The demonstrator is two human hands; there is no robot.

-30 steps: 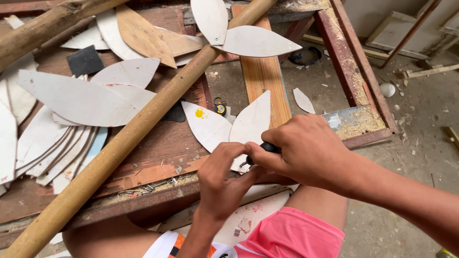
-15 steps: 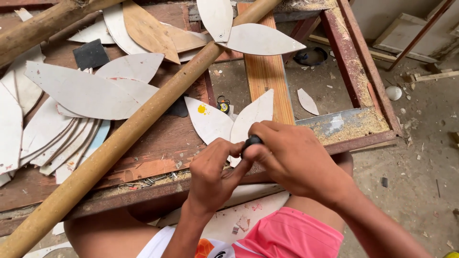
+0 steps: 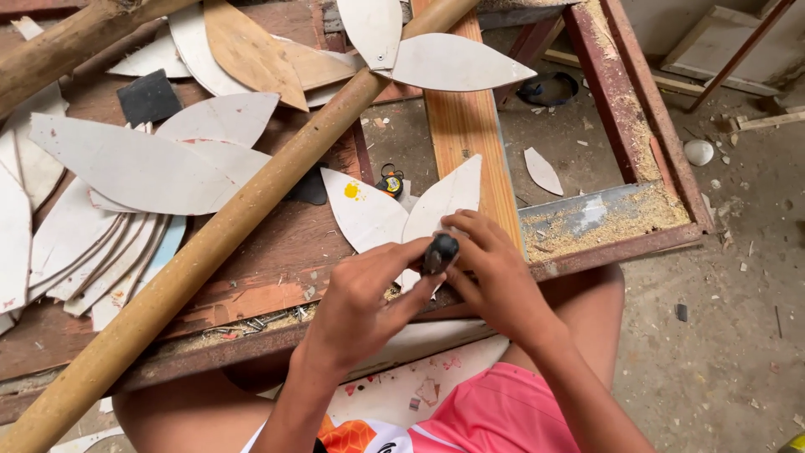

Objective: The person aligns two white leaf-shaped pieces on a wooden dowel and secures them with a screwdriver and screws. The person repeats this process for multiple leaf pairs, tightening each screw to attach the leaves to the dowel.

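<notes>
Pinching a small dark tool (image 3: 440, 252) between my left hand (image 3: 365, 298) and right hand (image 3: 496, 277), both clamped together; its tip hides behind white petal-shaped pieces (image 3: 419, 214).

Both forearms are bare to the lower frame edge; no sleeves, gloves, watch, rings or wristbands are visible on the left hand (image 3: 360, 294) or the right hand (image 3: 495, 277). Fingernails are short. Bare thighs and knees show below the workbench edge at left and at right. Worn on the lower body: pink shorts (image 3: 495, 415) of smooth fabric, with creases visible. An orange and white panel (image 3: 356, 438) sits at the bottom centre of the frame beside the pink fabric; it bears dark markings, partly cut off by the frame edge.
</notes>
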